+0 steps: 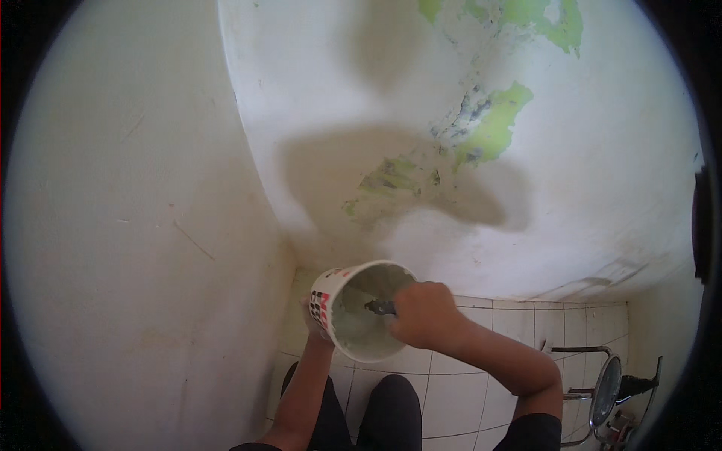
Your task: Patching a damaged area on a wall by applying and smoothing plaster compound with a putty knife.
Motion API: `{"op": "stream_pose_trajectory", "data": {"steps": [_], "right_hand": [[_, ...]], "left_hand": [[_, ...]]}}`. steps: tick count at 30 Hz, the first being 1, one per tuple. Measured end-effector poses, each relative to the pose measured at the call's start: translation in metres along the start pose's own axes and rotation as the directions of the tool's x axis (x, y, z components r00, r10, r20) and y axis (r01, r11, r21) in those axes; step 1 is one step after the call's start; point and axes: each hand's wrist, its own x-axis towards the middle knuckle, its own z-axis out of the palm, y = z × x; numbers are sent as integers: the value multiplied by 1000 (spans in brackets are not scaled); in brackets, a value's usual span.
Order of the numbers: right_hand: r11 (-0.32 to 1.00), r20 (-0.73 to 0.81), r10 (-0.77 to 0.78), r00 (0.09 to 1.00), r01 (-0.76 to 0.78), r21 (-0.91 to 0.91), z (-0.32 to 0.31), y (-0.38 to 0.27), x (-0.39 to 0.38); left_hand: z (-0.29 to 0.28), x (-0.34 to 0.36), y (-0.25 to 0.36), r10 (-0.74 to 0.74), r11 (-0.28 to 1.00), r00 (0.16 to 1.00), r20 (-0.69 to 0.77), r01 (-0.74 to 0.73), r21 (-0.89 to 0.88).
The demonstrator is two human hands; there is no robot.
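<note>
Bare forearms come in nearest the camera from the lower edge, one at seven o'clock in the view, the other, bent at the elbow, at five. At nine o'clock a plain off-white side wall [120,225] fills the left of the view, marked by a few thin scratches.

Right of it, the left hand [314,325] lies at about eight o'clock on the bucket, clasping its outer side; most of its fingers are hidden behind the bucket, so their exact placing cannot be told. The white bucket [322,304], printed in red and black, is between the two hands at six o'clock in the view, its mouth tipped toward the camera. Pale, wet-looking material [361,325] coats its inside. Below it, dark-trousered knees [391,410] show above the white tiled floor [451,398].

At the bucket's three o'clock, the right hand [429,316] is closed in a fist at the rim around a dark tool [382,307] that points toward nine o'clock into the mouth; its kind cannot be told. Above, from twelve to one o'clock, the far wall [587,188] has flaked green patches [496,128] and soft shadows. Farther right, at four o'clock, a metal-legged stool [605,391] with a round seat is on the tiles.
</note>
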Motion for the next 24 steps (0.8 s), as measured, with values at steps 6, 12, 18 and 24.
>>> {"op": "stream_pose_trajectory", "data": {"steps": [6, 12, 18, 24], "right_hand": [[989, 110, 56, 992, -70, 131, -4, 9, 13], [979, 192, 91, 977, -123, 163, -21, 26, 10], [962, 180, 113, 977, -153, 226, -1, 28, 12], [935, 205, 112, 972, -173, 310, -2, 42, -3]], "left_hand": [[-29, -2, 0, -132, 988, 984, -122, 121, -92], [-14, 13, -12, -15, 999, 990, -142, 19, 26], [-27, 12, -18, -48, 990, 993, 106, 62, -127], [-15, 7, -18, -47, 997, 998, 51, 50, -56]]}}
